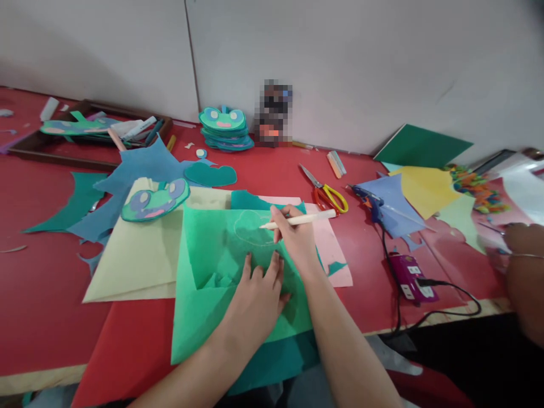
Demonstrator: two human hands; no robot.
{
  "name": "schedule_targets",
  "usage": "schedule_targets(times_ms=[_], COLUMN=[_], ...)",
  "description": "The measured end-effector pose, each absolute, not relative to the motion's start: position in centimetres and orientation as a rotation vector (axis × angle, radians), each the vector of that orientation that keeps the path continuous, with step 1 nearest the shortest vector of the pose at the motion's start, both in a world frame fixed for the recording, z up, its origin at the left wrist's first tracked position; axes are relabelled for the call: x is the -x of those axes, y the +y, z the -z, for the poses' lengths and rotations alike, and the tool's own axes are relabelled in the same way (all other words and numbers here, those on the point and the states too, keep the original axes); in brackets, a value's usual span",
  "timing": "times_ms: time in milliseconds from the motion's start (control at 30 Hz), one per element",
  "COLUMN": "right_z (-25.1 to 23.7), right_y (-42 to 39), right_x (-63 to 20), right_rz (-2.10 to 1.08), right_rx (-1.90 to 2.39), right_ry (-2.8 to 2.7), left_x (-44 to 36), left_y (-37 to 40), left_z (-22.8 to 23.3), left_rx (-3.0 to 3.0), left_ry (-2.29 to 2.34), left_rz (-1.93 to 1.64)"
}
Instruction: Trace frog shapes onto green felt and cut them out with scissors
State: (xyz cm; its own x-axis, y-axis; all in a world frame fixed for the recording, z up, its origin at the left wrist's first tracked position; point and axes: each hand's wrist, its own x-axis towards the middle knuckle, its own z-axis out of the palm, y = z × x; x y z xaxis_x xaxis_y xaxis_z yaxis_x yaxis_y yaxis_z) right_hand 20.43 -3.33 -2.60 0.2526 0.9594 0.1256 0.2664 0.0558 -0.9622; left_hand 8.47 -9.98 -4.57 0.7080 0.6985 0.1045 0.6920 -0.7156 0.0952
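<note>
- Farthest left of the hands, on the bench (34, 294), lay a tray (46, 154) of pens; nearer stretched a blue scrap (147, 161).
- Just left of the hands, a face cutout (157, 199) rested on a cream sheet (144, 255).
- Beyond the hands, against the wall, stood a stack (225, 133) of similar cutouts.
- Directly under both hands was the green sheet (204, 323), its left part creased.
- The left hand (261, 289) lay spread on it, grasping nothing, seemingly steadying it.
- Ahead of those fingers ran a pale outline (238, 232).
- The right hand (293, 232) gripped a white pen (312, 217), its tip inside the outline; whether it touched was hard to tell.
- Drawing seemed the step in hand; the next stroke called for a flat, still sheet and a light grip.
- Right of the hands lay scissors (311, 175), then a glue gun (374, 208), with a power strip (410, 275) nearer the bench's front edge.
- Farthest right, well apart, was another person's hand (525, 243).
</note>
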Motion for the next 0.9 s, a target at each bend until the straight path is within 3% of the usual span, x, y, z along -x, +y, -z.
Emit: schedule_targets(times_ms=[167,900], right_z=[4.9,4.7], right_y=[-3.1,-3.9], right_x=[-21.0,-20.4], right_rz=[-0.870,-0.746], right_rx=[1.481,1.492], right_ry=[-1.254,-1.588], left_x=[-8.3,-8.6], left_y=[-10.2,-10.5], left_z=[4.3,4.1], left_rx=[-2.830,-2.819], left_ry=[1.180,1.225], left_rz=[-0.221,-0.212])
